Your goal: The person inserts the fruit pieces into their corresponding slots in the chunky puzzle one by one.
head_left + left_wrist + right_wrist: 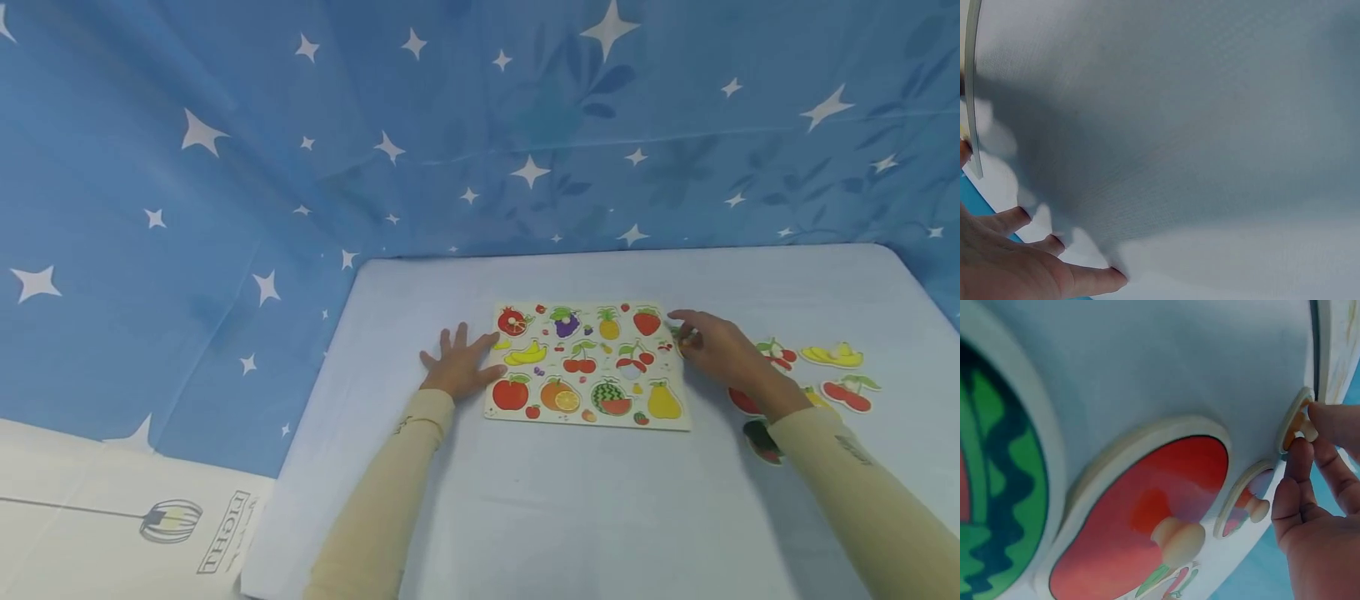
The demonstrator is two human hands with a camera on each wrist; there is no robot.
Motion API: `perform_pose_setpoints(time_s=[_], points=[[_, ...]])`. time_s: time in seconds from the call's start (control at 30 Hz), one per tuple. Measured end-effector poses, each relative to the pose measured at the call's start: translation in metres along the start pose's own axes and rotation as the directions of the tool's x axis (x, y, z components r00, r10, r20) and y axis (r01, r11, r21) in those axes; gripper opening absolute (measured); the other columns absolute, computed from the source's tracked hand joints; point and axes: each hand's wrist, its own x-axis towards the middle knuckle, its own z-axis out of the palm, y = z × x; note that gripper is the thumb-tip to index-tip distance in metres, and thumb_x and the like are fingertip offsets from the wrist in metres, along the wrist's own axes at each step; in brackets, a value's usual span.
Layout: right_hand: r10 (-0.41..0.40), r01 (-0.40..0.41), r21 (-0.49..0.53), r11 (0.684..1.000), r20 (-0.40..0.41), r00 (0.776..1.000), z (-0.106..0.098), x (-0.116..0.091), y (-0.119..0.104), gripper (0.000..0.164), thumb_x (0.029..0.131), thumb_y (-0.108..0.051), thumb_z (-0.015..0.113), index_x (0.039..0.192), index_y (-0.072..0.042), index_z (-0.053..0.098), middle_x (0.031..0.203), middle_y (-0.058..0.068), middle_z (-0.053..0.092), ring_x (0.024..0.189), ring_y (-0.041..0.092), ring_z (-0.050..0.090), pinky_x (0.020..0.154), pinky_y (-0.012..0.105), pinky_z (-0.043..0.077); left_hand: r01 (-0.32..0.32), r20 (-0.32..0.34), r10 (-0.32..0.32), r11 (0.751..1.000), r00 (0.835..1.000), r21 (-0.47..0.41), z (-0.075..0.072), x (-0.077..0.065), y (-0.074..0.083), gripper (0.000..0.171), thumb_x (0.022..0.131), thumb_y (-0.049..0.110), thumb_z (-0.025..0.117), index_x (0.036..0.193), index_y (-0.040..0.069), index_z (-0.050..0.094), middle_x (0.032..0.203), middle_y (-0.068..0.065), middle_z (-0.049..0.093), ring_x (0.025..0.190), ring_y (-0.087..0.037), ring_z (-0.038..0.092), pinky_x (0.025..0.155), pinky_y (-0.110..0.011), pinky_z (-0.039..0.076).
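A fruit puzzle board [551, 417] lies on the table, printed with fruits such as an apple, a watermelon and bananas. At its left edge rests my left hand [459, 367], fingers spread, thumb and a fingertip touching the board; the left wrist view shows several straight fingers [1094, 281] on the cloth. Beside the board's right edge, my right hand [720, 350] pinches the small wooden knob of an orange-coloured puzzle piece [1289, 434]. That piece is mostly hidden by the fingers in the head view, and its exact fruit is unclear.
Loose knobbed pieces lie right of the board: a banana piece [832, 356], a cherry piece [851, 393], a dark green watermelon piece [762, 440] and a red piece [1147, 512], some partly under my right arm. A blue star-patterned curtain [480, 125] hangs behind the table.
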Motion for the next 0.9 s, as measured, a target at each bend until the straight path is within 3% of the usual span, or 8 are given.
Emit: perform_pose_setpoints(time_s=[0.37, 0.5, 0.67, 0.9], points=[[0.066, -0.067, 0.005, 0.998, 0.054, 0.996, -0.002, 0.006, -0.004, 0.051, 0.092, -0.003, 0.057, 0.140, 0.001, 0.040, 0.112, 0.026, 0.060, 0.097, 0.037, 0.056, 0.085, 0.055, 0.049, -0.001, -0.005, 0.001, 1.000, 1.000, 0.005, -0.003, -0.002, 0.001, 0.072, 0.087, 0.064, 0.058, 0.151, 0.045, 0.030, 0.164, -0.011, 0.008, 0.147, -0.044, 0.001, 0.102, -0.079, 0.011], [0.091, -0.092, 0.010, 0.996, 0.047, 0.995, -0.002, 0.006, -0.007, 0.041, 0.092, -0.003, 0.058, 0.128, 0.005, 0.042, 0.109, 0.026, 0.059, 0.094, 0.035, 0.056, 0.080, 0.050, 0.050, 0.011, 0.009, -0.011, 1.000, 1.000, 0.009, -0.002, -0.002, 0.001, 0.072, 0.087, 0.065, 0.057, 0.151, 0.046, 0.029, 0.164, -0.010, 0.007, 0.148, -0.043, 0.000, 0.103, -0.078, 0.011], [0.143, -0.143, 0.009, 0.990, 0.023, 0.989, -0.006, 0.004, -0.008, 0.030, 0.090, -0.003, 0.061, 0.113, 0.002, 0.041, 0.103, 0.023, 0.055, 0.088, 0.032, 0.052, 0.072, 0.039, 0.049, 0.011, 0.012, -0.011, 1.000, 1.000, 0.010, -0.001, -0.001, 0.001, 0.072, 0.087, 0.066, 0.056, 0.151, 0.046, 0.028, 0.164, -0.010, 0.006, 0.148, -0.043, -0.002, 0.103, -0.078, 0.010], [0.103, -0.103, 0.005, 0.995, -0.021, 0.994, -0.018, 0.004, -0.009, 0.027, 0.089, -0.002, 0.061, 0.106, 0.002, 0.041, 0.096, 0.022, 0.055, 0.080, 0.029, 0.052, 0.064, 0.036, 0.048, 0.016, 0.008, -0.016, 1.000, 1.000, 0.019, -0.001, -0.001, 0.001, 0.072, 0.087, 0.067, 0.055, 0.151, 0.048, 0.026, 0.164, -0.009, 0.005, 0.148, -0.042, -0.002, 0.104, -0.077, 0.009]])
